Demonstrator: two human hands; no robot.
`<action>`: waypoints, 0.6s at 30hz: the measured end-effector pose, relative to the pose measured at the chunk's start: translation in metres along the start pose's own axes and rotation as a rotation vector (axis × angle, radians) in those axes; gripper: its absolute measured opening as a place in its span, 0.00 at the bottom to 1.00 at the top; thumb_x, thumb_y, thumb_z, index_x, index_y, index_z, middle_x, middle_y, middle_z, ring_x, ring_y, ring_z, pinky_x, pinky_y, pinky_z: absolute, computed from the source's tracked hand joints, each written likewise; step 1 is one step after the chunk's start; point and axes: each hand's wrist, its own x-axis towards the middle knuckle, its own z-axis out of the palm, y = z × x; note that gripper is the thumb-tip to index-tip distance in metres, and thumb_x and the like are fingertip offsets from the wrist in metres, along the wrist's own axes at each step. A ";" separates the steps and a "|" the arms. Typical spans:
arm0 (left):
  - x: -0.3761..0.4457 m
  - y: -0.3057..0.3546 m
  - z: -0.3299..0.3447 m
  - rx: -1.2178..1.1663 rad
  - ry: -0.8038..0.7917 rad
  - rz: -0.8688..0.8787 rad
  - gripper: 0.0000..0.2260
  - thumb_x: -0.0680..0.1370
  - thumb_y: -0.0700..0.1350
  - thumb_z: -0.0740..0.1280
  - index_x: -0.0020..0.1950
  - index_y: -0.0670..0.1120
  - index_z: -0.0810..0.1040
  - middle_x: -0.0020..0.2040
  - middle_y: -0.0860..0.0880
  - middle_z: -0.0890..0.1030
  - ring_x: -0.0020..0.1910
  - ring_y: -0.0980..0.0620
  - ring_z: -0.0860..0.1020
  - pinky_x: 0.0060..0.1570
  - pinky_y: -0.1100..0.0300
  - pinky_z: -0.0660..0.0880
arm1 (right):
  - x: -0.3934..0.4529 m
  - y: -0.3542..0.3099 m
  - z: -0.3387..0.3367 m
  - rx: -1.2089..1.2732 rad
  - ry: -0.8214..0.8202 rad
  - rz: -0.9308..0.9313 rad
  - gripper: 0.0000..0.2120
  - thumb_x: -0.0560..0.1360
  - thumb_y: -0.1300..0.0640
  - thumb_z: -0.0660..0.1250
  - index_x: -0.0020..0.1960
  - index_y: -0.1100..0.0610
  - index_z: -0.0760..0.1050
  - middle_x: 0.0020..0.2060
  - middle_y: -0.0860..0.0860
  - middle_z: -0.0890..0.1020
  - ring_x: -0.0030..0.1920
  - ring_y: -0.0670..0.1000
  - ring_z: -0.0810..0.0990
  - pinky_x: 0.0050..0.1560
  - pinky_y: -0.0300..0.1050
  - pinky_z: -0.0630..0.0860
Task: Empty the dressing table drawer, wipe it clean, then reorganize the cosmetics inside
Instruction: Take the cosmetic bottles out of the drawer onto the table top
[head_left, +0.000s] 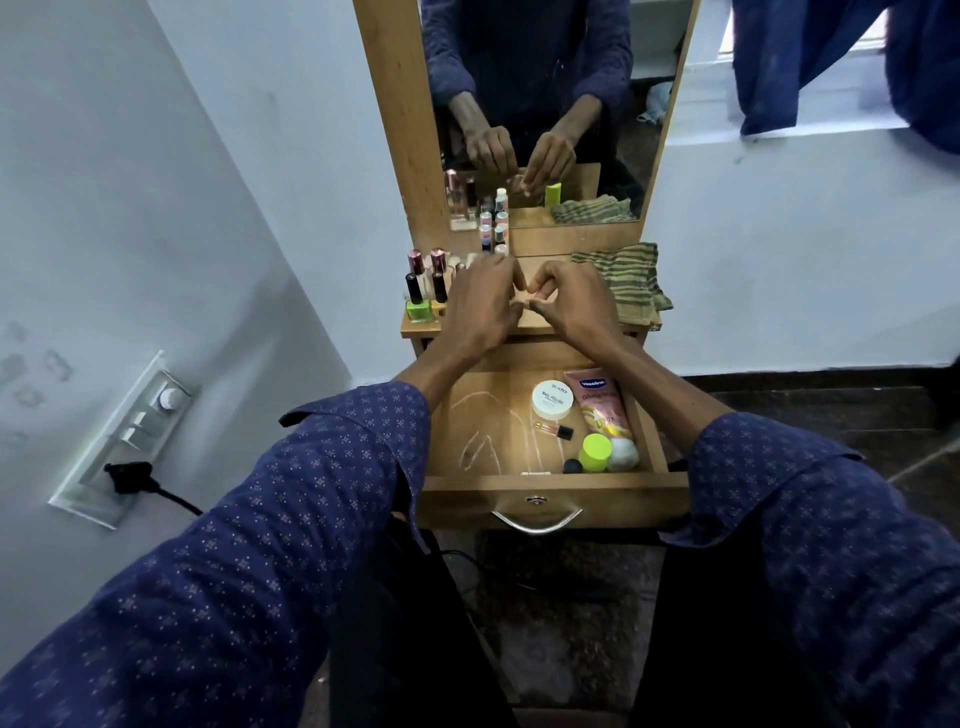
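The wooden drawer (550, 491) stands pulled out below my arms. It holds a white round jar (552, 399), a pink Vaseline tube (597, 402), a small vial with a black cap (554, 430), a lime-green cap (596, 451), a white cotton ball (622, 453) and a small black round piece (572, 466). White smears mark its bare left floor. Over the table top (535, 325), my left hand (480, 304) and my right hand (569, 301) meet with curled fingers, pinching a small pale item (525, 300) that I cannot identify.
Nail polish bottles (422, 291) stand at the top's left and small bottles (491, 236) line up by the mirror (540, 104). A striped green cloth (626, 280) lies at the right. A switchboard with a black plug (127, 475) is on the left wall.
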 end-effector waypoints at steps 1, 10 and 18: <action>-0.010 0.004 0.005 -0.040 -0.021 0.013 0.10 0.74 0.43 0.77 0.51 0.49 0.79 0.49 0.52 0.80 0.48 0.52 0.77 0.47 0.55 0.76 | -0.008 0.003 -0.001 -0.002 -0.003 -0.002 0.07 0.72 0.52 0.80 0.48 0.49 0.84 0.39 0.43 0.85 0.41 0.44 0.83 0.42 0.48 0.82; -0.090 0.024 0.062 -0.141 -0.290 -0.050 0.12 0.72 0.41 0.75 0.48 0.53 0.76 0.47 0.54 0.81 0.45 0.50 0.80 0.43 0.50 0.79 | -0.095 0.044 0.000 0.078 -0.044 0.104 0.04 0.72 0.53 0.78 0.44 0.50 0.83 0.34 0.43 0.84 0.38 0.39 0.81 0.42 0.43 0.79; -0.109 0.020 0.083 -0.030 -0.363 -0.106 0.08 0.74 0.42 0.76 0.50 0.50 0.80 0.52 0.49 0.82 0.51 0.45 0.81 0.47 0.52 0.76 | -0.119 0.054 0.011 0.099 -0.104 0.136 0.06 0.74 0.54 0.78 0.45 0.47 0.81 0.36 0.42 0.84 0.38 0.39 0.81 0.44 0.43 0.79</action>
